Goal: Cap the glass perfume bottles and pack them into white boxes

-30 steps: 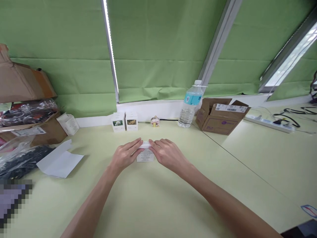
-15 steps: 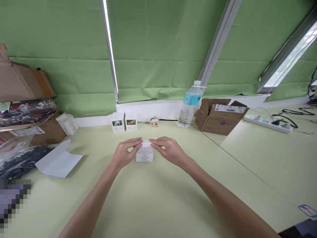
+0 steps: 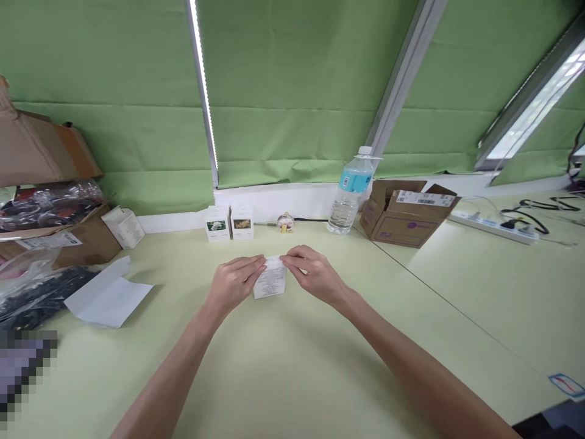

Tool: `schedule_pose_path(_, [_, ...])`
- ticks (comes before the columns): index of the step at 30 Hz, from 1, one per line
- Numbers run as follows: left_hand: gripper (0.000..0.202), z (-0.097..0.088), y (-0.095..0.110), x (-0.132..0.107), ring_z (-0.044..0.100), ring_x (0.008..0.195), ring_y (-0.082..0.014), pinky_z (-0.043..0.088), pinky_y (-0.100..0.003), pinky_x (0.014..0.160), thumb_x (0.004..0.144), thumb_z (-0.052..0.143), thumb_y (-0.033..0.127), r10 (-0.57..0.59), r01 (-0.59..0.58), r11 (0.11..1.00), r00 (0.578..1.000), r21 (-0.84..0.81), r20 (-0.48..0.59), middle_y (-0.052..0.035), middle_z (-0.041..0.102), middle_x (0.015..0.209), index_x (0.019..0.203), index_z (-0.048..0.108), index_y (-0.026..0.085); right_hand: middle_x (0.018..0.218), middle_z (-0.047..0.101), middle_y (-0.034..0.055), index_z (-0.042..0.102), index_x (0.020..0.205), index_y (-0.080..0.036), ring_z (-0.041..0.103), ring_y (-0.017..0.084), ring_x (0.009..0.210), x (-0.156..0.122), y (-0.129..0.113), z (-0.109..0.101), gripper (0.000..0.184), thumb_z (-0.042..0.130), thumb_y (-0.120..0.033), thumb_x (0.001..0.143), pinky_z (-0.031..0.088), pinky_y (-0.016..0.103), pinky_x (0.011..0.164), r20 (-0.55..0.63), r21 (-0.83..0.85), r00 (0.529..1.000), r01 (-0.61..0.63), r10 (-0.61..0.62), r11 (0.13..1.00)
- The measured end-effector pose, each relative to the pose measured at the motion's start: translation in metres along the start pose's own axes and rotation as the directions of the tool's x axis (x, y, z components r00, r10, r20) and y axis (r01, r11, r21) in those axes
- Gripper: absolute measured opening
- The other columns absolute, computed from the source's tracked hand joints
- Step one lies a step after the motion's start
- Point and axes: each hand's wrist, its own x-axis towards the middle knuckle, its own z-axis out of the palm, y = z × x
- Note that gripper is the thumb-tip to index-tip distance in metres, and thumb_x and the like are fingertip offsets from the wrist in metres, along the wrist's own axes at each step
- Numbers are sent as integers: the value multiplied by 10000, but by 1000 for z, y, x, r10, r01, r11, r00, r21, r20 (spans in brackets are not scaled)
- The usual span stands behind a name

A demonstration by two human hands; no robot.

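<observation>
A small white box [image 3: 270,281] with fine print on its near face stands tilted on the pale green table [image 3: 283,366], mid-centre. My left hand [image 3: 235,281] pinches its upper left edge with curled fingers. My right hand [image 3: 311,273] pinches its upper right edge the same way. Both hands hold the box between them.
Two small white boxes [image 3: 230,223] with pictures stand by the back wall, beside a tiny pink ornament [image 3: 286,223] and a water bottle [image 3: 350,192]. A cardboard box [image 3: 404,211] and a power strip [image 3: 493,224] lie right. A white flat sheet [image 3: 107,296], bagged items and cartons sit left.
My hands went from lying flat over the box top to pinching its upper edges. The box has tipped and turned slightly, showing more of its printed face.
</observation>
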Motion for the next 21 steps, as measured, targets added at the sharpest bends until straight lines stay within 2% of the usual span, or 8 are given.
schedule_pose_path(5, [256,0,0,-3,676,924,-166,579,-294,781,870,554,179,72,-72,996,997,61,2,-4,696,1079,1099,642,250,891,616,112,625,1004,-128,538,195,806,-1,-8,-6,258,395,-72,901,484,321,681,134,-229,984,144,-116,963])
schedule_pose_path(8, [280,-1,1,-5,667,962,-172,575,-302,812,877,541,179,82,-83,995,997,64,17,-11,684,1107,1134,621,255,882,615,118,614,1029,-109,529,198,776,-3,-11,-7,264,387,-69,897,485,331,670,155,-283,978,179,-139,942])
schedule_pose_path(15, [315,0,-3,-9,659,990,-178,569,-317,852,870,563,211,90,-91,995,995,32,36,-15,671,1136,1179,594,268,890,620,113,613,1080,-135,559,200,797,-7,-7,-7,283,383,-109,917,502,347,703,139,-229,980,174,-144,958])
schedule_pose_path(18, [318,2,-2,-8,655,1002,-177,570,-312,855,854,590,235,23,-23,1000,1000,-3,21,-12,663,1153,1169,602,273,920,636,104,623,1084,-159,577,191,834,-8,-4,-5,262,416,-150,925,509,329,713,89,-122,991,110,-100,986])
schedule_pose_path(21, [294,2,3,-4,639,1035,-178,555,-322,895,852,595,262,-77,80,995,996,-59,40,-6,658,1159,1145,620,272,899,654,82,649,1037,-183,593,178,829,-8,-2,0,209,480,-213,917,512,317,717,-26,2,1000,-2,2,1000])
